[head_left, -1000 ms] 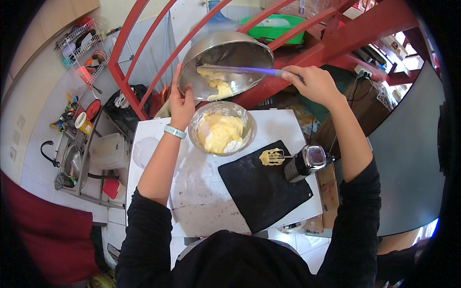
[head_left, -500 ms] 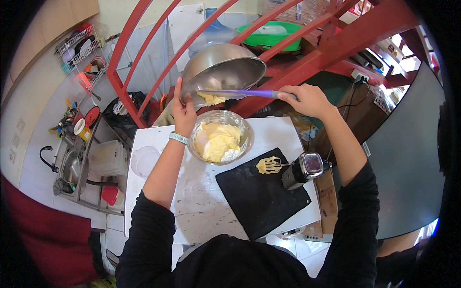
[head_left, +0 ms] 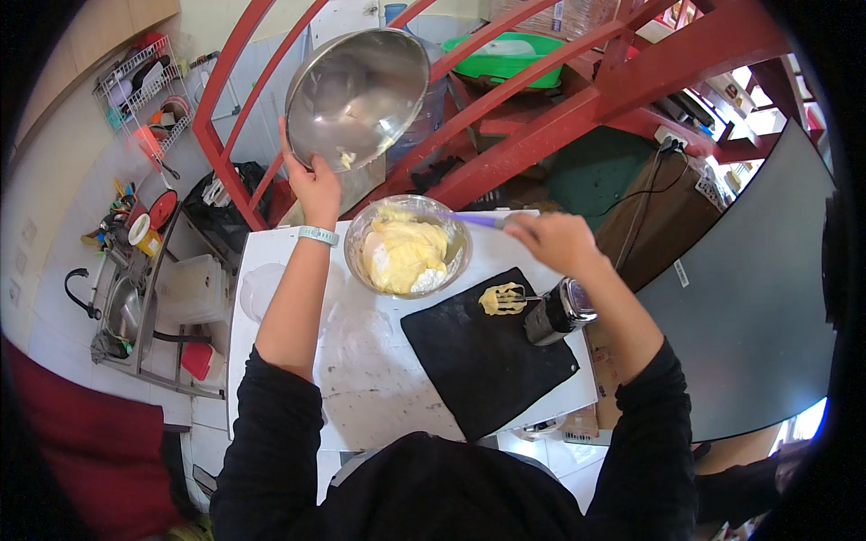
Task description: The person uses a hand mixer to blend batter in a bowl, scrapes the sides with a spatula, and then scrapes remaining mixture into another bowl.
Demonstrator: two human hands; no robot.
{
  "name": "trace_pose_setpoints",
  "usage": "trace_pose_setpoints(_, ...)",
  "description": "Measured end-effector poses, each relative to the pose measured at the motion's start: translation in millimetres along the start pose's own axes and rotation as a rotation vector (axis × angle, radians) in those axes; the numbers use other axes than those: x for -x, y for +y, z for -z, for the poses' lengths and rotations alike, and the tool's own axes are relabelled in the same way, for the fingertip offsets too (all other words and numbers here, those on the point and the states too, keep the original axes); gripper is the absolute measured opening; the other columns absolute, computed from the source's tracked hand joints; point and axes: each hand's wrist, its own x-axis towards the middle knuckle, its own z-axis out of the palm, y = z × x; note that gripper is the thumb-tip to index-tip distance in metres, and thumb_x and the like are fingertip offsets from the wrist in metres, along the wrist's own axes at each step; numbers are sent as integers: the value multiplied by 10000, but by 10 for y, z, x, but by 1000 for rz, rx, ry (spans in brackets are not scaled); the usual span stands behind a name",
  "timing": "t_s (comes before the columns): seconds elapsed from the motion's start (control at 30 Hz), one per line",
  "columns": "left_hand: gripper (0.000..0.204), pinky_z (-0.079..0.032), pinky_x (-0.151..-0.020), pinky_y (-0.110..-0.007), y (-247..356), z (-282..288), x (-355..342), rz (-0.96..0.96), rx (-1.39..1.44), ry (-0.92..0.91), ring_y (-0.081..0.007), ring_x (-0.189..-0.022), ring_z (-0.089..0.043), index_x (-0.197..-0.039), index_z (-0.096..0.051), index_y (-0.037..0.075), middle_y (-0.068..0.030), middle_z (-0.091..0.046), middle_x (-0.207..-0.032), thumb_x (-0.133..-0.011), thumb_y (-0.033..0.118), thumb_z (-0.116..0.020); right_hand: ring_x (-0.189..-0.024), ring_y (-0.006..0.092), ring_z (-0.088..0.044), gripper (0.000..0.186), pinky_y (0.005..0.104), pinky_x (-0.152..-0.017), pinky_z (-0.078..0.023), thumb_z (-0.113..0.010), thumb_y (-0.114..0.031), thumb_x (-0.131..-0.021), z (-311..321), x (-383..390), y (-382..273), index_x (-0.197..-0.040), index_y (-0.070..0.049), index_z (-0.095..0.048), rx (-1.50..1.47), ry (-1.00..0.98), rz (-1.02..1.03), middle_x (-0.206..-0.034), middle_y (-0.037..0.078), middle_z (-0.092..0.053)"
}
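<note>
left hand (head_left: 314, 185) clamped on rim of steel bowl (head_left: 356, 97), tilted above glass bowl (head_left: 408, 245) on bench (head_left: 361, 379) | right hand (head_left: 552, 240) closed round purple spatula (head_left: 476, 219) | steel bowl probably light, stiff, slick with batter; rim is the best hold

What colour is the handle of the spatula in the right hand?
Purple; the spatula handle shows best in the head view, poking from the right hand over the glass bowl of yellow batter.

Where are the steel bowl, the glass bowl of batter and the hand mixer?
steel bowl (head_left: 356, 95), head view, inner wall.
glass bowl (head_left: 458, 236), head view, right rim.
hand mixer (head_left: 557, 312), head view, dark body.
</note>
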Motion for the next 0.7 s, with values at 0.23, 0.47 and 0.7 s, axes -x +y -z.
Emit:
trace_pose_setpoints(0.23,692,-372,-958,-305,-34,251,27,-1,-126,69,-271,-1161,-493,-1427,-240,143,-190,-437,-1333,-791,-109,-348,-779,329,-636,406,413,-675,-481,-431,-467,-910,-45,225,-84,-1140,-173,-592,-391,-199,-347,-808,151,-648)
trace_pose_setpoints(0.47,747,-332,-1005,-317,-27,151,167,92,-104,48,-266,-1214,-446,-1427,-228,126,-183,-405,-1357,-740,-148,-336,-734,295,-624,355,370,-635,-468,-502,-335,-917,68,-17,-557,-1196,-124,-565,-1018,1,-268,-818,183,-632)
trace_pose_setpoints(0.7,768,-302,-1032,-320,73,-174,242,297,137,84,-259,-1247,-405,-1420,-229,98,-148,-370,-1379,-711,-182,-320,-673,314,-606,449,417,-573,-493,-484,-315,-906,-558,42,-1062,-1338,-234,-395,-191,117,-173,-790,147,-559)
